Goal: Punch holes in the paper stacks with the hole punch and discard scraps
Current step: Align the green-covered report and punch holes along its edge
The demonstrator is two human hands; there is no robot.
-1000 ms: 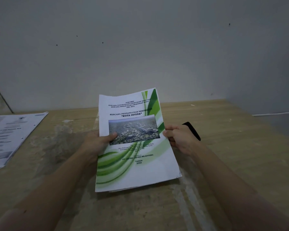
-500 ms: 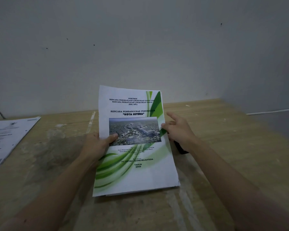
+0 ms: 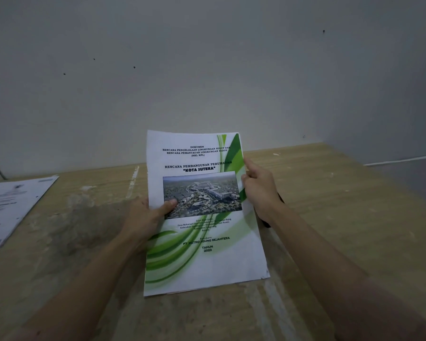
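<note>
Hands, two, bare. Left hand [image 3: 146,215]: pinching the left edge of the paper stack [image 3: 204,242], thumb on the cover photograph, fingers hidden beneath. Right hand [image 3: 260,190]: curled against the stack's right edge, fingertips on the margin, thumb side not visible.

Paper stack, one, in hand: bound-looking report with a white cover, green swirls and an aerial photograph; held tilted, far edge raised toward the wall [image 3: 207,70], near edge low over the desk [image 3: 330,217]; whether it touches cannot be told.

Dark object [image 3: 279,200], one: only slivers show behind the right wrist, just beside the stack; probably the hole punch, not confirmed.

Loose printed sheets [image 3: 12,205], one group, count of sheets not readable: lying flat at the desk's left edge, well apart from the held stack.

Scraps: none identifiable; a few pale flecks on the far desk are too small to name.

Step in hand, as judged: squaring and aligning the stack before punching. Next move calls for freeing the right hand to take the punch, then feeding one even edge fully into its slot.
</note>
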